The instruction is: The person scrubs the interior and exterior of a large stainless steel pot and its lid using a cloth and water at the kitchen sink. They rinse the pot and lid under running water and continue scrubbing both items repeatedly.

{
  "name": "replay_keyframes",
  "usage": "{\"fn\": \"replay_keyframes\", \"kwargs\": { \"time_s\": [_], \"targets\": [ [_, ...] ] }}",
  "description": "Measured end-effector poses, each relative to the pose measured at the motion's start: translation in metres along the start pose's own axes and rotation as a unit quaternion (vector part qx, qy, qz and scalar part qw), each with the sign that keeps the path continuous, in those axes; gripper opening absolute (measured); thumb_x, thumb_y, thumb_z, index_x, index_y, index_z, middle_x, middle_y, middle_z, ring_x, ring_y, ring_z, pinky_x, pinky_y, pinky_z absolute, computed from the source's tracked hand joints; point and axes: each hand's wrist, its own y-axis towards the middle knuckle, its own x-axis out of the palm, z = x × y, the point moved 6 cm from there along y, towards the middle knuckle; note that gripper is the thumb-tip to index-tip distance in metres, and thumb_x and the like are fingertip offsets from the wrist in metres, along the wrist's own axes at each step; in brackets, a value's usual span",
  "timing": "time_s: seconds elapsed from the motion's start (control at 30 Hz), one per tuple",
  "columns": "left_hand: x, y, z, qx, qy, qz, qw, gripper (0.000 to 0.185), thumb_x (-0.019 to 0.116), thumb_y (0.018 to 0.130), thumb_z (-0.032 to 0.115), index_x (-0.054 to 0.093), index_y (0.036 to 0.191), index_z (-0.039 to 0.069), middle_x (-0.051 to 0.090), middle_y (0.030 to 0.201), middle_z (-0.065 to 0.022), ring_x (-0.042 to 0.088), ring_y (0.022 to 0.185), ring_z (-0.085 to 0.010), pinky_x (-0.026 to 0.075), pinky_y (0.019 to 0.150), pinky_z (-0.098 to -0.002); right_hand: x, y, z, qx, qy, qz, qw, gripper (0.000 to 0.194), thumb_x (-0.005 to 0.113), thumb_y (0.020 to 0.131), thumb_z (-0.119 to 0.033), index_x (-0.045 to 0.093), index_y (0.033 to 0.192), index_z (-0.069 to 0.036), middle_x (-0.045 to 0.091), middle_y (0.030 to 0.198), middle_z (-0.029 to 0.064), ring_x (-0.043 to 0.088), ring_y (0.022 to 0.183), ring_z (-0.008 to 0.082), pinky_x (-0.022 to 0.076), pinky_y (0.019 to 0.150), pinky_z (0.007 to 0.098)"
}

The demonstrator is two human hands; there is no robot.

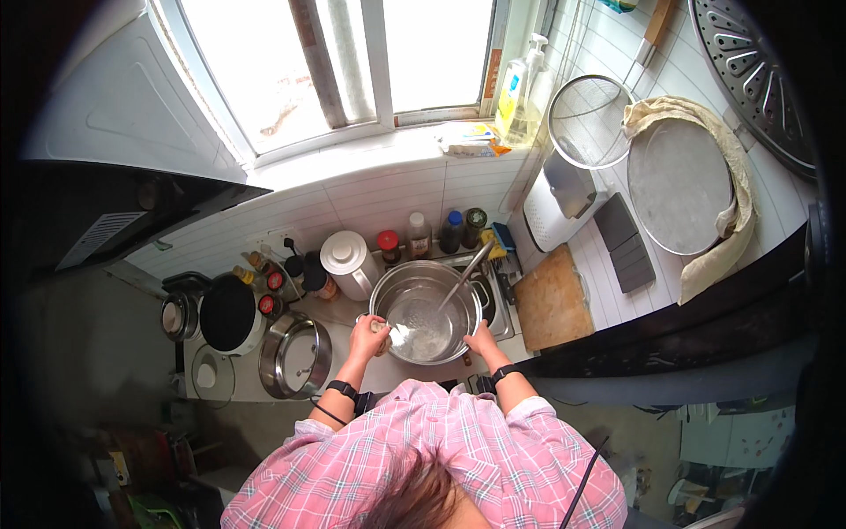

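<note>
A large stainless steel pot [379, 291] stands before me over a sink [504, 324], with clear, rippling water [420, 330] inside. A curved metal faucet [470, 266] reaches over its right side, and a stream appears to run down into the pot. My left hand [367, 337] is at the pot's near left side, its fingers closed on a crumpled beige cloth [382, 345]. Whether it also grips a pot handle is hidden. My right hand [482, 340] holds the pot's near right edge, thumb at the rim; its fingers are partly hidden.
Left of the pot are a white lidded jug [345, 258], a steel pan [295, 357] and a glass lid [213, 375]. Several seasoning bottles [419, 238] line the back wall. A wooden cutting board [555, 301] leans at the right. A dark range hood [132, 211] juts out upper left.
</note>
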Motion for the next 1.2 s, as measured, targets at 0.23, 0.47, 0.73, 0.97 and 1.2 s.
{"fn": "replay_keyframes", "kwargs": {
  "time_s": [0.23, 0.47, 0.73, 0.97, 1.2],
  "targets": [
    [-0.001, -0.001, 0.001, 0.005, 0.002, 0.006, 1.0, 0.03, 0.075, 0.074, 0.032, 0.067, 0.094, 0.01, 0.061, 0.097, -0.0124, 0.061, 0.097, -0.0329, 0.048, 0.084, -0.0422, 0.0, 0.0, 0.001, 0.005, -0.004, -0.003, 1.0, 0.087, 0.075, 0.077, -0.029, 0.027, 0.138, 0.011, 0.06, 0.118, 0.0308, 0.06, 0.111, 0.0412, 0.0488, 0.094, 0.0454],
    [0.0, -0.001, -0.002, 0.008, 0.0, 0.008, 1.0, 0.03, 0.074, 0.075, 0.033, 0.067, 0.094, 0.01, 0.061, 0.097, -0.0124, 0.061, 0.096, -0.0335, 0.048, 0.083, -0.0429, 0.0, 0.0, 0.001, -0.015, 0.012, 0.029, 0.999, 0.066, 0.072, 0.075, -0.025, 0.037, 0.122, 0.007, 0.062, 0.11, 0.0313, 0.06, 0.106, 0.0449, 0.0494, 0.09, 0.0467],
    [0.002, -0.002, -0.006, 0.0, -0.009, 0.009, 1.0, 0.031, 0.073, 0.075, 0.034, 0.067, 0.095, 0.011, 0.061, 0.098, -0.0123, 0.061, 0.098, -0.0332, 0.048, 0.085, -0.0424, 0.001, 0.001, 0.002, -0.02, 0.012, 0.008, 1.0, 0.075, 0.067, 0.079, -0.026, 0.029, 0.133, 0.011, 0.06, 0.116, 0.0329, 0.059, 0.11, 0.0438, 0.0481, 0.094, 0.0463],
    [0.003, -0.001, -0.006, 0.009, -0.01, 0.013, 1.0, 0.031, 0.074, 0.075, 0.034, 0.068, 0.094, 0.01, 0.062, 0.096, -0.0129, 0.062, 0.095, -0.0333, 0.049, 0.083, -0.0425, 0.003, 0.003, 0.005, -0.012, 0.047, 0.023, 0.999, 0.064, 0.069, 0.078, -0.022, 0.036, 0.124, 0.008, 0.059, 0.115, 0.0341, 0.058, 0.111, 0.0458, 0.0482, 0.093, 0.046],
    [0.005, -0.003, -0.013, -0.002, -0.024, 0.018, 1.0, 0.031, 0.075, 0.075, 0.033, 0.068, 0.094, 0.01, 0.062, 0.095, -0.0134, 0.062, 0.093, -0.0338, 0.049, 0.082, -0.0422, 0.006, 0.004, 0.005, -0.033, 0.037, 0.018, 0.999, 0.07, 0.065, 0.081, -0.027, 0.031, 0.13, 0.009, 0.059, 0.118, 0.033, 0.058, 0.112, 0.0443, 0.0471, 0.095, 0.0469]
  ]
}}
